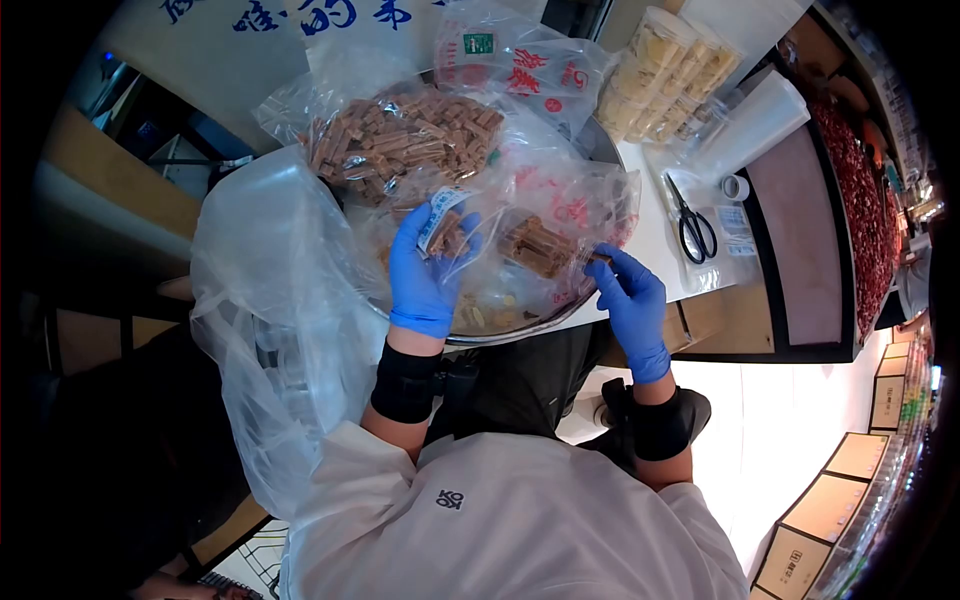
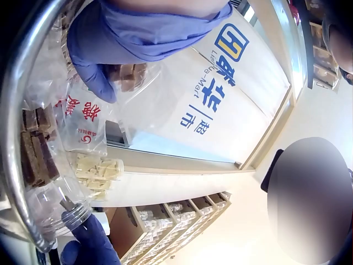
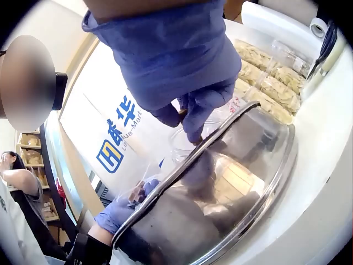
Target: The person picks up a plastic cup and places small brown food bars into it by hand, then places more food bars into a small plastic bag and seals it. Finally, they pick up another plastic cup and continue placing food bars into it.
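Both hands wear blue gloves. The left hand [image 1: 425, 285] holds several brown pieces [image 1: 448, 236] beside a strip with blue print [image 1: 440, 218]; whether the pieces are inside clear plastic I cannot tell. Between thumb and fingers, the right hand [image 1: 632, 305] pinches a small brown piece [image 1: 599, 257] at the mouth of a clear jar. Brown sticks [image 1: 540, 247] lie inside that jar, seen also as sticks [image 2: 37, 152] in the left wrist view. In the right wrist view the right hand [image 3: 179, 72] covers part of the jar, its fingertips around the brown piece [image 3: 182, 115].
A metal-rimmed round tray [image 1: 510, 338] bears the jar and a large open bag of brown pieces [image 1: 405, 140]. Black scissors [image 1: 694, 228], a plastic roll [image 1: 755, 125] and stacked tubs [image 1: 655, 75] are at the right. Clear sheeting [image 1: 260, 290] hangs at the left.
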`<state>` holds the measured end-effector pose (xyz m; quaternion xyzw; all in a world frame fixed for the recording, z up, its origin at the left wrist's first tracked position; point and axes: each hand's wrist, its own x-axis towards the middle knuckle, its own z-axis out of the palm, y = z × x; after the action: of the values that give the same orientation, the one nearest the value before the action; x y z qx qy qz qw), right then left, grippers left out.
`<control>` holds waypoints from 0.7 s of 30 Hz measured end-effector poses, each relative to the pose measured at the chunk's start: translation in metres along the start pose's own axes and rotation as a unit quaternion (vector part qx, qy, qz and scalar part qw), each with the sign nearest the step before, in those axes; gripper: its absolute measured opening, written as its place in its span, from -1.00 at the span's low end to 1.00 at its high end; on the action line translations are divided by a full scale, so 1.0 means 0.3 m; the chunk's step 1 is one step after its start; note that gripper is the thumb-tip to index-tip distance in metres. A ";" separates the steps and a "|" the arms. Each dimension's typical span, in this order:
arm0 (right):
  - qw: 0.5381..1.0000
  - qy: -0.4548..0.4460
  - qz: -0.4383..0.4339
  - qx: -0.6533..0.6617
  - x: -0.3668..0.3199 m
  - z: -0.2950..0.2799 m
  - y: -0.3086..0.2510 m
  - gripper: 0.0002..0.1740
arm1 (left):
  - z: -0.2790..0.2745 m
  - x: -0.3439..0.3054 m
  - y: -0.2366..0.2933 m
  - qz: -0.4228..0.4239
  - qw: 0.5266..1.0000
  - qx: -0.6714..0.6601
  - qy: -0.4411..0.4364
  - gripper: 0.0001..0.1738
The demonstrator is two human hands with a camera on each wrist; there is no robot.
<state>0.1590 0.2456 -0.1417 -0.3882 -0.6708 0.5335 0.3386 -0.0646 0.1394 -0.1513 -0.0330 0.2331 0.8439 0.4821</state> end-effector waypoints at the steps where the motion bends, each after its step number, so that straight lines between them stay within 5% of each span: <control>1: 1.000 0.001 0.000 0.000 -0.003 0.001 -0.001 -0.63 | 0.003 -0.002 0.000 -0.001 1.000 0.000 0.000 -0.67; 10: 0.995 -0.080 0.045 -0.031 0.002 0.000 0.001 -0.64 | 0.000 0.002 0.000 -0.004 1.000 -0.001 -0.004 -0.67; 15: 0.995 0.051 -0.044 -0.072 -0.001 0.006 0.048 -0.64 | 0.002 -0.002 0.001 -0.002 1.000 0.008 0.006 -0.66; 21: 0.998 0.047 0.005 -0.048 -0.004 0.021 0.021 -0.65 | 0.005 -0.004 0.002 -0.004 1.000 0.009 0.003 -0.66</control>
<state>0.1551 0.2424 -0.1492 -0.4317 -0.6771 0.4837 0.3482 -0.0641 0.1388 -0.1493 -0.0323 0.2422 0.8399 0.4847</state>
